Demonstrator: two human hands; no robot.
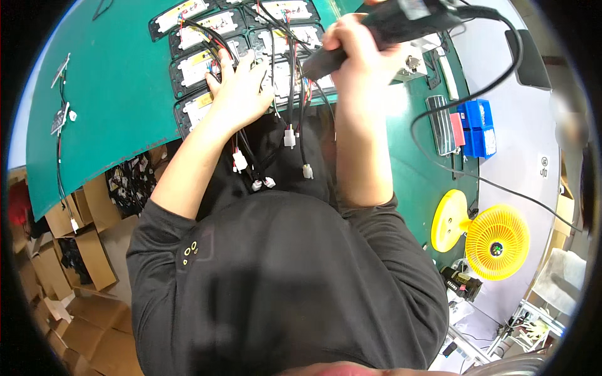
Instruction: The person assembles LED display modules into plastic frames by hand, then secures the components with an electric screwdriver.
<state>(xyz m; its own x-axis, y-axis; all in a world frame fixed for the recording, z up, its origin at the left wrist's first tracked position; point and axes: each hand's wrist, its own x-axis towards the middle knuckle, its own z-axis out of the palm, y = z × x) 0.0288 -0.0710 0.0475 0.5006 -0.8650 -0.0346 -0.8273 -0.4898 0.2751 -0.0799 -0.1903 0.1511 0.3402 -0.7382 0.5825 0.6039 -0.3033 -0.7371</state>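
My right hand [360, 53] is closed around a black corded power tool [401, 25]. The tool is tilted, its dark narrower end [323, 64] pointing down and left over the wired units; whether it touches them I cannot tell. My left hand [241, 88] lies over the black cables [213, 39] and a unit, fingers spread. Under and beyond both hands, several black housings [207, 31] with white inner plates sit in rows, with yellow labels on some. Their cables hang over the near table edge, ending in white connectors [290, 138].
On the green table [113, 69], a loose wired board [59, 119] lies at left. Blue bins [480, 128], a yellow fan [497, 242] and a metal box [411, 66] are at right. The tool's cord [433, 113] loops along that side. Cardboard boxes [94, 319] stand below left.
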